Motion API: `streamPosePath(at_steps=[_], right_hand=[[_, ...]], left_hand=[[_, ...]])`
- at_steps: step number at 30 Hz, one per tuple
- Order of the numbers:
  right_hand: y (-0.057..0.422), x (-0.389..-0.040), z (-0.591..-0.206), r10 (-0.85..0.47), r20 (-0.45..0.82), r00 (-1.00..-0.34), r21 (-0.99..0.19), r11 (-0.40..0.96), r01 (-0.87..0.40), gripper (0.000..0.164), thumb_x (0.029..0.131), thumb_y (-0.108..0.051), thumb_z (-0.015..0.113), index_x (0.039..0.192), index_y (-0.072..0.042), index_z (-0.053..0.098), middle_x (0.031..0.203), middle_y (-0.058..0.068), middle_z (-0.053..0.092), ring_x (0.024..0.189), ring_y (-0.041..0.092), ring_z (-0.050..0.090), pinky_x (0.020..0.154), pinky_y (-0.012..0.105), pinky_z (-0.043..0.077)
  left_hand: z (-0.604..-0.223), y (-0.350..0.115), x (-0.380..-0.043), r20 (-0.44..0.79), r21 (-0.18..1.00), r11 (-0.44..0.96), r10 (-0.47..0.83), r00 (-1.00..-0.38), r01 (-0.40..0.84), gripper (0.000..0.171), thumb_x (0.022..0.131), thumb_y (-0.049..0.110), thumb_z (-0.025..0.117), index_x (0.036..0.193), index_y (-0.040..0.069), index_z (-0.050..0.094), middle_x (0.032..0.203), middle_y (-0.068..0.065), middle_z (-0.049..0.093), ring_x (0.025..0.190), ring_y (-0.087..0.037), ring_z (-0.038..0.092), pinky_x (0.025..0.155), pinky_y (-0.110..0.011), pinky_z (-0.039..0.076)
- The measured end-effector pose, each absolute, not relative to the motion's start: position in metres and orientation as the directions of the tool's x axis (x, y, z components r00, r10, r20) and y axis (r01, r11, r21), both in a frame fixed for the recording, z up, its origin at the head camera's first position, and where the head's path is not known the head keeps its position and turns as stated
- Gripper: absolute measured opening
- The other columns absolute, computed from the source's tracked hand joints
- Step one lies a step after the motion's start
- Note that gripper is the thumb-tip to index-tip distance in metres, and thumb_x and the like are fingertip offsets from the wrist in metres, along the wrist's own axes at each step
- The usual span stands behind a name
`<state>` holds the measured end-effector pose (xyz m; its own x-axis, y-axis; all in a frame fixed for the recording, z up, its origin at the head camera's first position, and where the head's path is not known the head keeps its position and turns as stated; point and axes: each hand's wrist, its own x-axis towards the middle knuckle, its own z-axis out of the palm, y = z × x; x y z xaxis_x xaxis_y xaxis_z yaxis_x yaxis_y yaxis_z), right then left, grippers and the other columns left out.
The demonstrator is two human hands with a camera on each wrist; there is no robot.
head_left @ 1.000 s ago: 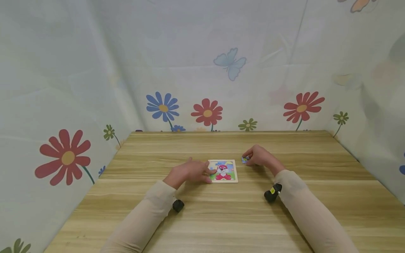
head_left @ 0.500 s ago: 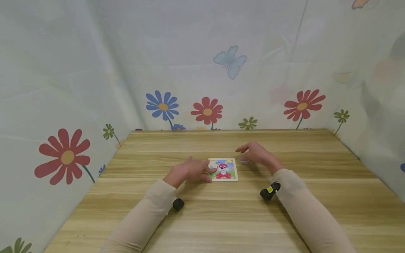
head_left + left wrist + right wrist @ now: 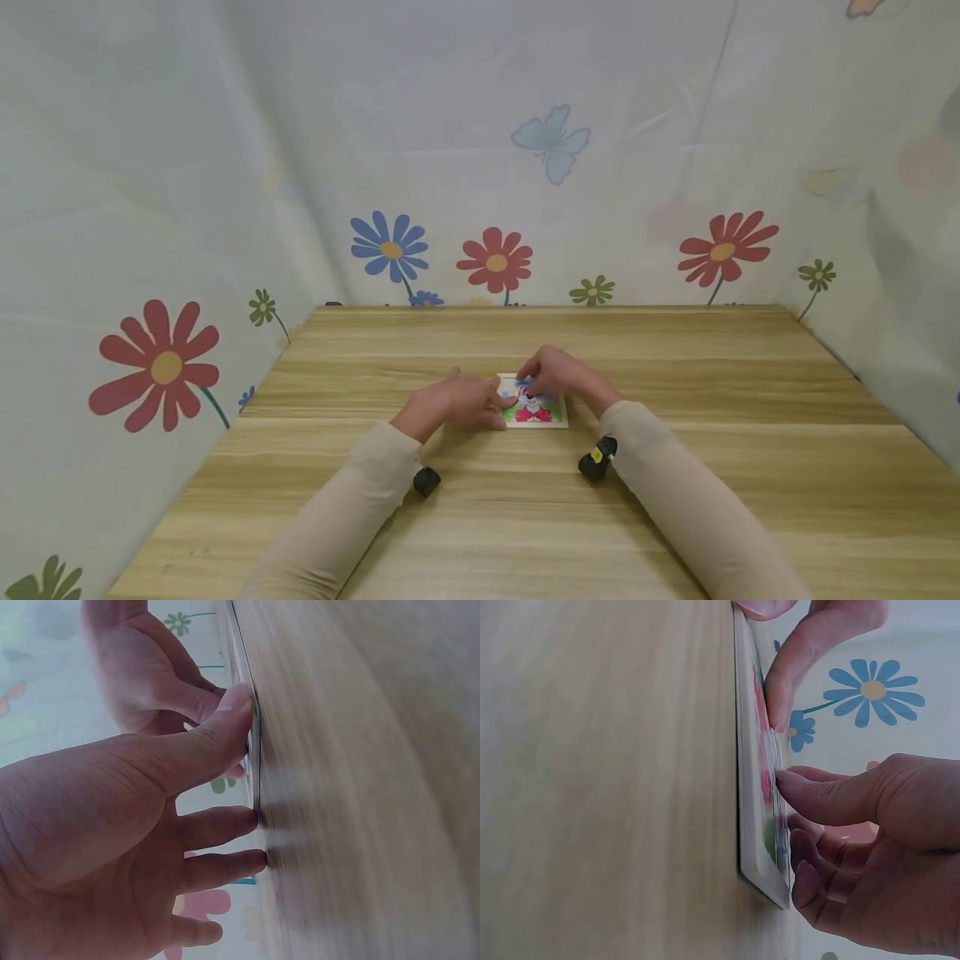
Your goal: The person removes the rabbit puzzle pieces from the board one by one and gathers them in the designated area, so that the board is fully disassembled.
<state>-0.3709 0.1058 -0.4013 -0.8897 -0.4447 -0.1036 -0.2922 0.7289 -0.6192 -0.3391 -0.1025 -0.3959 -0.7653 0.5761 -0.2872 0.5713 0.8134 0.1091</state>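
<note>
A square jigsaw puzzle with a pale wooden frame and a pink-and-white cartoon animal picture lies flat on the table. My left hand holds its left side: the thumb is at the near edge, one finger lies on the picture and another touches the frame's edge. Over the upper part of the picture, my right hand pinches a small bluish puzzle piece, mostly covered by the fingers. Close up in the right wrist view, the right thumb touches the picture's surface; the piece itself is hard to make out there.
The wood-grain table reaches back to a white cloth printed with flowers and butterflies, which also hangs at both sides. A small black device sits under each wrist, the right one with a yellow label.
My right hand has moved left from beside the puzzle to over its picture, and the small piece has gone from the table there. My left hand stays on the puzzle's left side.
</note>
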Motion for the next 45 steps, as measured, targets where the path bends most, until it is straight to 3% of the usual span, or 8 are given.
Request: streamPosePath(at_steps=[17, 25, 31, 37, 45], right_hand=[[0.1057, -0.3719, -0.4049, -0.449, -0.132, -0.884, -0.607, 0.742, -0.286, 0.017, 0.09, -0.001, 0.073, 0.106, -0.004, 0.076, 0.114, 0.011, 0.07, 0.093, 0.02, 0.06, 0.088, 0.036, 0.051], [0.1029, -0.3698, -0.4076, -0.458, -0.151, -0.876, -0.618, 0.735, -0.277, 0.015, 0.092, -0.001, 0.07, 0.105, -0.005, 0.072, 0.115, 0.013, 0.064, 0.087, 0.022, 0.058, 0.072, 0.03, 0.049], [0.0997, -0.3711, -0.4064, -0.46, -0.142, -0.877, -0.608, 0.74, -0.29, 0.018, 0.092, -0.002, 0.071, 0.108, -0.007, 0.074, 0.121, 0.013, 0.065, 0.096, 0.023, 0.057, 0.08, 0.032, 0.049], [0.0988, -0.3716, -0.4042, -0.465, -0.147, -0.873, -0.604, 0.741, -0.293, 0.017, 0.091, 0.0, 0.07, 0.106, -0.007, 0.074, 0.118, 0.011, 0.065, 0.092, 0.022, 0.057, 0.073, 0.029, 0.049], [0.0995, -0.3735, -0.4012, -0.442, -0.11, -0.89, -0.626, 0.727, -0.283, 0.017, 0.089, 0.001, 0.073, 0.105, -0.005, 0.073, 0.112, 0.014, 0.065, 0.09, 0.023, 0.059, 0.077, 0.031, 0.052]], left_hand=[[-0.3979, -0.0971, -0.3371, -0.294, 0.112, 0.802, 0.59, -0.752, 0.586, 0.052, 0.095, 0.051, 0.061, 0.145, 0.037, 0.052, 0.158, -0.01, 0.036, 0.141, -0.025, 0.041, 0.113, -0.065, 0.019], [-0.4003, -0.0991, -0.3329, -0.299, 0.121, 0.814, 0.575, -0.761, 0.568, 0.053, 0.095, 0.05, 0.062, 0.145, 0.037, 0.051, 0.159, -0.007, 0.035, 0.14, -0.024, 0.041, 0.113, -0.063, 0.02], [-0.3993, -0.1009, -0.3332, -0.287, 0.132, 0.814, 0.578, -0.764, 0.566, 0.052, 0.095, 0.05, 0.062, 0.145, 0.036, 0.053, 0.158, -0.009, 0.035, 0.14, -0.025, 0.042, 0.112, -0.065, 0.02], [-0.3976, -0.101, -0.3337, -0.289, 0.144, 0.811, 0.583, -0.76, 0.567, 0.052, 0.095, 0.049, 0.062, 0.145, 0.035, 0.052, 0.159, -0.01, 0.035, 0.139, -0.025, 0.043, 0.112, -0.065, 0.02], [-0.393, -0.1006, -0.3352, -0.295, 0.138, 0.812, 0.58, -0.759, 0.567, 0.053, 0.096, 0.048, 0.062, 0.146, 0.035, 0.051, 0.159, -0.012, 0.034, 0.139, -0.027, 0.042, 0.112, -0.064, 0.021]])
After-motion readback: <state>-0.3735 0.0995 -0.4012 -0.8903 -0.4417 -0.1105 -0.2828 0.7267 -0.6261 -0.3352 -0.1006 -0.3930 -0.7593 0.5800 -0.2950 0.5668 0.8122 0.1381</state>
